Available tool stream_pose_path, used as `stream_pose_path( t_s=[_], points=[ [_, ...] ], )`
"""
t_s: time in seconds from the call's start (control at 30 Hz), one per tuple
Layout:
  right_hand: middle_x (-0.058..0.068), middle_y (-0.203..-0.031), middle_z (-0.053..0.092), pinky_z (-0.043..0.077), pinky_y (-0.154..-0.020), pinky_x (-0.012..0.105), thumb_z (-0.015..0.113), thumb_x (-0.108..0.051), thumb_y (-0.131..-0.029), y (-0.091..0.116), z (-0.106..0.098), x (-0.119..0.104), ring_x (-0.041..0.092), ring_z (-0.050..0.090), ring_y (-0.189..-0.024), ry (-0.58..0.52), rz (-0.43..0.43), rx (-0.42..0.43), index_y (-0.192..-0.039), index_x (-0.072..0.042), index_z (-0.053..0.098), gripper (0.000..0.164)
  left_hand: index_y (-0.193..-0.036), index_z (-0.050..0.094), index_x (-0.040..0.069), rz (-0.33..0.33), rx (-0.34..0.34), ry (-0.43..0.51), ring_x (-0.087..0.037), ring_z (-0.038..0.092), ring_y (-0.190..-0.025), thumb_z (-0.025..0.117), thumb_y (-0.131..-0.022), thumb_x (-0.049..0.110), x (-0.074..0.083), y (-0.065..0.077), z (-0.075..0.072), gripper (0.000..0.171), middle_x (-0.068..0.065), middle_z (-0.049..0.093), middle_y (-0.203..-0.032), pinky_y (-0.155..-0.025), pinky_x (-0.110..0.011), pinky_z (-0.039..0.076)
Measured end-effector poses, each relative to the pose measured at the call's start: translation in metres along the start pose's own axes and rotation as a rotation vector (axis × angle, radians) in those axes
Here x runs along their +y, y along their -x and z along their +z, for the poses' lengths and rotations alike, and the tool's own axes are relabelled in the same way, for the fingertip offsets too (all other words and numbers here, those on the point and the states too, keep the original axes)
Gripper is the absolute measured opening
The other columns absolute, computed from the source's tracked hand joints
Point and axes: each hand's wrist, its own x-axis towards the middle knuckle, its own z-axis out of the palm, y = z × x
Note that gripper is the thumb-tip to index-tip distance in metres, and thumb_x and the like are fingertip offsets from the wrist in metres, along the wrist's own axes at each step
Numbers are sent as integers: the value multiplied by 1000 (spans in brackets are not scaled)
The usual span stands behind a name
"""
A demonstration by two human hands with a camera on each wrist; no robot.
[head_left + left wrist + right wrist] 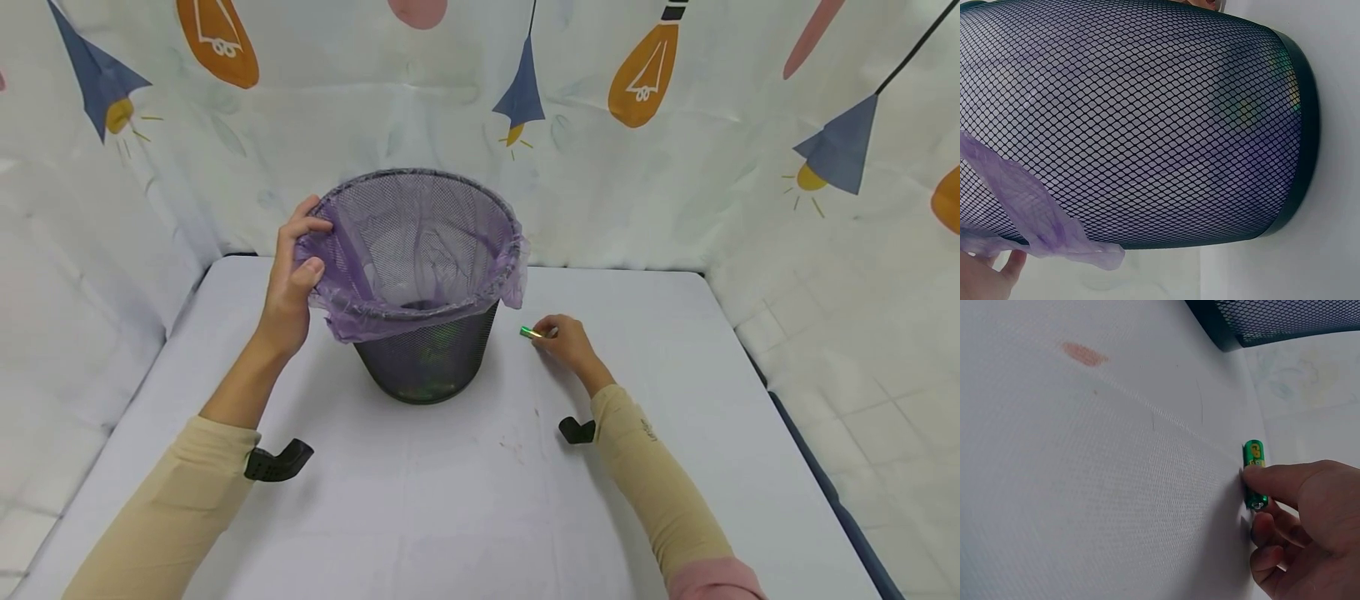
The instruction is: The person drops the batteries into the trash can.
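Observation:
A black mesh wastebasket stands on the white table, lined with a thin purple plastic bag folded over its rim. My left hand grips the rim and bag at the left side, thumb outside and fingers over the edge. Through the mesh, blurred green and yellow things show near the basket's base; what they are cannot be made out. To the right of the basket, my right hand pinches a small green battery at the tabletop, thumb across its side. The other fingers curl loosely beneath.
The white tabletop carries faint reddish stains in front of the right hand. Behind and beside it hangs a white curtain printed with lamps and bulbs. A black wrist mount juts from each sleeve.

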Motion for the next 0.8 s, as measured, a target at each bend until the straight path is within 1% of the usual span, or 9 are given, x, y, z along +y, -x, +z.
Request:
stream_pose_path(
  t_s=[0.17, 0.3, 0.4, 0.47, 0.53, 0.63, 0.7, 0.8],
  points=[
    [11, -96, 67, 46, -69, 26, 71, -11, -85, 3, 0, 2, 20, 60, -80, -14, 19, 9, -103, -5, 71, 18, -126, 49, 9, -8, -5, 8, -23, 12, -148, 47, -87, 24, -2, 0, 2, 42, -7, 21, -159, -118, -40, 1],
    [11, -99, 66, 47, -71, 28, 69, -10, -86, 6, -3, 0, 21, 60, -82, -28, 15, 20, -104, -5, 71, 19, -125, 50, 8, 2, 6, 12, -24, 14, -148, 48, -86, 24, -3, -1, 2, 42, -4, 24, -158, -116, -38, 6],
    [12, -101, 66, 47, -71, 29, 69, -10, -86, 8, -5, -5, 22, 59, -83, -38, -1, 37, -105, -6, 71, 19, -125, 50, 8, 1, 13, 7, -24, 15, -147, 47, -86, 24, -4, -2, 2, 42, -4, 24, -157, -115, -38, 7],
    [12, -102, 66, 46, -70, 29, 69, -11, -87, 9, -8, -8, 22, 59, -82, -45, -14, 53, -105, -6, 70, 19, -125, 49, 6, -1, 18, 2, -23, 16, -147, 47, -86, 23, -5, -2, 1, 44, -4, 25, -157, -115, -37, 7],
    [12, -103, 66, 46, -68, 28, 69, -12, -87, 11, -10, -12, 22, 59, -81, -51, -29, 73, -106, -6, 70, 19, -126, 47, 0, -8, 24, 3, -23, 16, -147, 47, -85, 23, -5, -2, 1, 46, -5, 24, -158, -115, -38, 7],
    [11, -103, 66, 45, -67, 27, 68, -14, -88, 13, -15, -19, 22, 59, -80, -61, -56, 107, -107, -6, 69, 20, -126, 46, -3, 1, 37, 15, -24, 17, -147, 47, -85, 23, -5, -2, 1, 49, -5, 25, -157, -114, -37, 9],
    [11, -102, 66, 45, -66, 28, 68, -14, -89, 16, -18, -22, 22, 58, -79, -66, -73, 128, -107, -6, 70, 20, -126, 46, -3, 6, 42, 27, -25, 17, -146, 48, -85, 22, -5, -2, 1, 48, -5, 26, -157, -113, -36, 9],
    [11, -102, 65, 45, -66, 29, 68, -14, -89, 21, -22, -27, 23, 59, -79, -71, -101, 152, -107, -6, 69, 20, -125, 49, 1, 15, 49, 40, -24, 17, -147, 48, -85, 22, -7, -3, 1, 45, -6, 27, -156, -113, -35, 9]
  ],
)
